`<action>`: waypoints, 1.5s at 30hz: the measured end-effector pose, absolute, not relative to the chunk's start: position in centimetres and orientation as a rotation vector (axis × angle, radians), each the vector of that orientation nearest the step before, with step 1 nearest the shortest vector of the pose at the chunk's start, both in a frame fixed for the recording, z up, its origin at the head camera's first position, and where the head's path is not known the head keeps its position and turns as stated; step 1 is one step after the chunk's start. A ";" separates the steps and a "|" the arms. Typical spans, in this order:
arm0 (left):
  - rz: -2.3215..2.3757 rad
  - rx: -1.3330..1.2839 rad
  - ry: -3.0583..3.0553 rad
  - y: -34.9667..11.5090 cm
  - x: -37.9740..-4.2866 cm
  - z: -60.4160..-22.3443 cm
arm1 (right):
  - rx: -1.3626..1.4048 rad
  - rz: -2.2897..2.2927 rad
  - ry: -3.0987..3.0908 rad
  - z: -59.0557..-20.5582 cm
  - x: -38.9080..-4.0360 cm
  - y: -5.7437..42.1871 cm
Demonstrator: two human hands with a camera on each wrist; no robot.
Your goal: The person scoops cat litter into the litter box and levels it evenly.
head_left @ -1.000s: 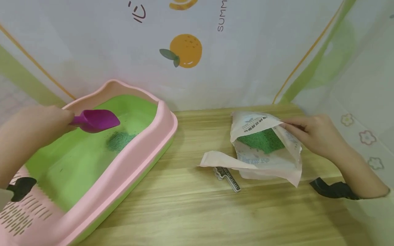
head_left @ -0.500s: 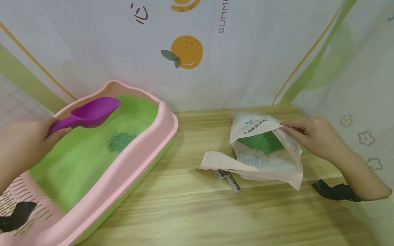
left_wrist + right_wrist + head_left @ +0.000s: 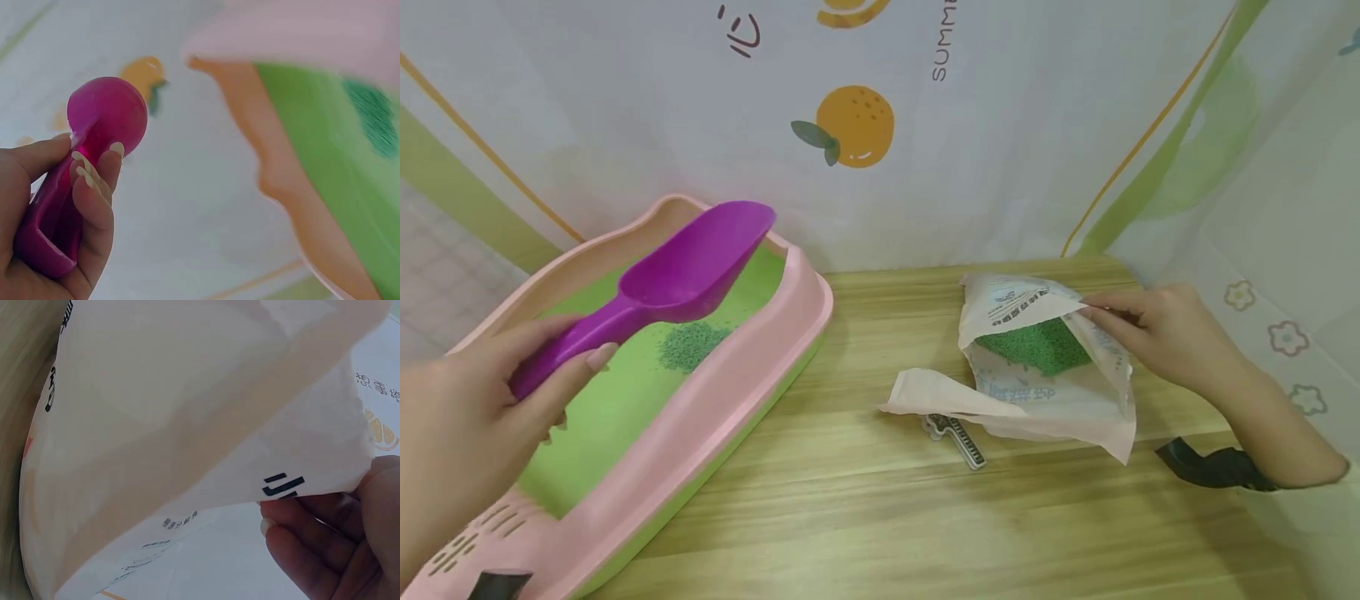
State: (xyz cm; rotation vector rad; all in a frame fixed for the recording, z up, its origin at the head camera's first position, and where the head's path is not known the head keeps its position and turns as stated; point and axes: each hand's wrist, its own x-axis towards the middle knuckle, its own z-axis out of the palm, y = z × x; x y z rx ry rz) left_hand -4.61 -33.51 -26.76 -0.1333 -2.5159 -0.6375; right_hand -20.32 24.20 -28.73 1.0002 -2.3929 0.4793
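My left hand (image 3: 497, 400) grips the handle of a purple scoop (image 3: 688, 262), held above a litter box (image 3: 730, 367) with a pink rim and green base. The scoop's bowl looks empty and tilts upward toward the back. In the left wrist view, fingers wrap the scoop's handle (image 3: 53, 231). A small heap of green litter granules (image 3: 692, 346) lies in the box. At the right, my right hand (image 3: 1172, 333) pinches the upper edge of a white bag (image 3: 1045, 408). Green granules (image 3: 1037, 346) show inside its open mouth. In the right wrist view the bag's film (image 3: 175, 425) hides its contents.
A small black-and-white clip (image 3: 958, 437) lies on the wooden table (image 3: 850, 517), partly under the bag's flap. Behind stands a white curtain (image 3: 985, 167) with orange prints. The box's front has a slotted pink panel (image 3: 475, 542).
My left hand has brought the scoop rightward and up over the box, turning its bowl from downward-tilted to raised. The right hand and the bag stay almost where they were.
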 end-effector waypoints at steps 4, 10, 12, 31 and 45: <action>-0.495 -0.181 -2.576 -32.0 -3.8 -27.8 | 0.988 0.460 -2.396 -28.7 -20.2 24.1; -0.401 -0.343 -2.638 -27.7 -3.2 -28.3 | 0.975 0.400 -2.419 -28.6 -20.0 23.8; -0.406 -0.366 -2.638 -25.8 -3.0 -28.0 | 0.973 0.380 -2.426 -28.5 -19.9 23.6; -0.855 -0.419 -2.935 -17.0 -5.8 -30.3 | 0.969 0.228 -2.443 -28.1 -18.7 22.1; -0.891 -0.414 -3.041 -15.0 -7.9 -31.5 | 1.009 0.096 -2.450 -28.8 -17.0 21.4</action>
